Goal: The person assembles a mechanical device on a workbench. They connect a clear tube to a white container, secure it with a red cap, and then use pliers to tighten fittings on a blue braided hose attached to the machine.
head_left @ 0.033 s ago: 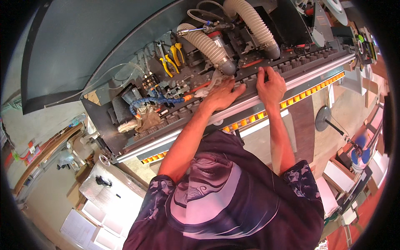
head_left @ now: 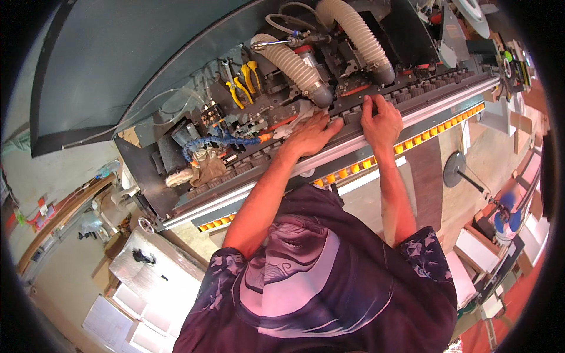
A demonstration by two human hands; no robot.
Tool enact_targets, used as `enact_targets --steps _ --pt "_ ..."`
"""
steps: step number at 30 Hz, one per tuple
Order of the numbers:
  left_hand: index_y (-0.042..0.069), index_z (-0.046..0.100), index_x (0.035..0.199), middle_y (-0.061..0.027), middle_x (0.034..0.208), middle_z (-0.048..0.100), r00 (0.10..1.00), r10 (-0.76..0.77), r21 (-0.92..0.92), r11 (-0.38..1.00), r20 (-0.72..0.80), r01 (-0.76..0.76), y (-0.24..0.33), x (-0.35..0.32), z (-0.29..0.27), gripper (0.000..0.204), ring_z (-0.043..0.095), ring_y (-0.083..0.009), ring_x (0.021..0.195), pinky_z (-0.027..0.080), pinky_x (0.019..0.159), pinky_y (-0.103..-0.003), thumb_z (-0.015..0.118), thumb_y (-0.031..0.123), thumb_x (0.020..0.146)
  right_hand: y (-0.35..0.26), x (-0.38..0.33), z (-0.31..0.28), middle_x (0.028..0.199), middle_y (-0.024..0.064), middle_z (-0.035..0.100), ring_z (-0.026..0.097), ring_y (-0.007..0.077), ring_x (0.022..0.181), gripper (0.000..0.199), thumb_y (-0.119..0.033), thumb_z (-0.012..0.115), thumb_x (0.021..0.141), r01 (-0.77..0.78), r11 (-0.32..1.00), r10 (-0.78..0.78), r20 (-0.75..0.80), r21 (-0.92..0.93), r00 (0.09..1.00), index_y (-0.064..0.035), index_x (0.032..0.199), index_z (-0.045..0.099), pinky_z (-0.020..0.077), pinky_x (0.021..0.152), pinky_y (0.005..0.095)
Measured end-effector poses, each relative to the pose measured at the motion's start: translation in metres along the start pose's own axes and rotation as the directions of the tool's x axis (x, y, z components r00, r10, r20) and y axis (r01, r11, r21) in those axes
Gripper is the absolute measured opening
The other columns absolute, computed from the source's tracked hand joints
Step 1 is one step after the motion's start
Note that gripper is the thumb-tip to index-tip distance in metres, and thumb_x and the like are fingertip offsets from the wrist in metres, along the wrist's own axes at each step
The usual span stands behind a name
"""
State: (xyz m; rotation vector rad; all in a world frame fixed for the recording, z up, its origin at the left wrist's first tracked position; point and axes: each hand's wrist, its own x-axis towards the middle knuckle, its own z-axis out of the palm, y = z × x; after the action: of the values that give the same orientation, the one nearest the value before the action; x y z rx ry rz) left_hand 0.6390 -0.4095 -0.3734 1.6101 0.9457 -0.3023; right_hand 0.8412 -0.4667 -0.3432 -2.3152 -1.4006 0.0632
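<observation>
Head view, looking down: I see both bare arms reaching up into an open machine. My left hand (head_left: 309,136) lies flat, fingers spread, on a pale rag (head_left: 297,115) beside the black track (head_left: 412,88); the rag sits under and just past the fingertips, not gripped. My right hand (head_left: 381,122) rests on the track, fingers curled over its links. Two ribbed hoses (head_left: 294,65) hang just above. Yellow pliers (head_left: 244,82) lie farther left.

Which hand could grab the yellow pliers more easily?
Probably the left hand. It rests on the machine's black track beside the rag, on the side where the yellow pliers lie. The right hand sits farther along the track, and would have to cross over the left.
</observation>
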Motion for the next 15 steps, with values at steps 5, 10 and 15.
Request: enact_targets --steps 5,10,15 --pt "-0.007 0.033 0.161 -0.0281 0.172 0.021 0.982 -0.178 0.070 0.981 -0.066 0.183 -0.035 -0.040 -0.006 0.113 0.019 -0.0390 0.161 0.021 0.131 -0.047 0.025 0.086 0.096 -0.002 -0.003 0.001 0.076 0.0114 0.071 0.068 0.0335 0.074 0.023 -0.032 0.066 0.099 0.081 0.996 -0.080 0.030 -0.045 0.996 -0.0125 0.086 0.069 0.0473 0.073 0.0482" --pt "-0.003 0.047 0.155 -0.0275 0.167 0.034 0.999 -0.037 0.115 0.993 0.007 0.036 -0.033 -0.018 -0.007 0.111 0.031 -0.0389 0.157 0.027 0.128 -0.046 0.029 0.088 0.095 -0.001 -0.004 0.006 0.074 0.0133 0.071 0.069 0.0365 0.073 0.025 -0.032 0.065 0.098 0.066 0.998 -0.067 0.023 0.025 0.998 -0.0111 0.085 0.069 0.0494 0.072 0.0506" --pt "0.004 0.060 0.148 -0.0228 0.150 0.058 0.991 0.122 -0.006 0.992 0.052 -0.122 -0.009 0.017 -0.009 0.103 0.054 -0.0381 0.141 0.041 0.117 -0.047 0.041 0.088 0.092 -0.006 0.003 -0.003 0.073 0.0157 0.071 0.070 0.0409 0.073 0.028 -0.032 0.064 0.098 0.062 0.998 -0.061 0.046 -0.017 0.997 -0.0097 0.082 0.066 0.0507 0.070 0.0534"
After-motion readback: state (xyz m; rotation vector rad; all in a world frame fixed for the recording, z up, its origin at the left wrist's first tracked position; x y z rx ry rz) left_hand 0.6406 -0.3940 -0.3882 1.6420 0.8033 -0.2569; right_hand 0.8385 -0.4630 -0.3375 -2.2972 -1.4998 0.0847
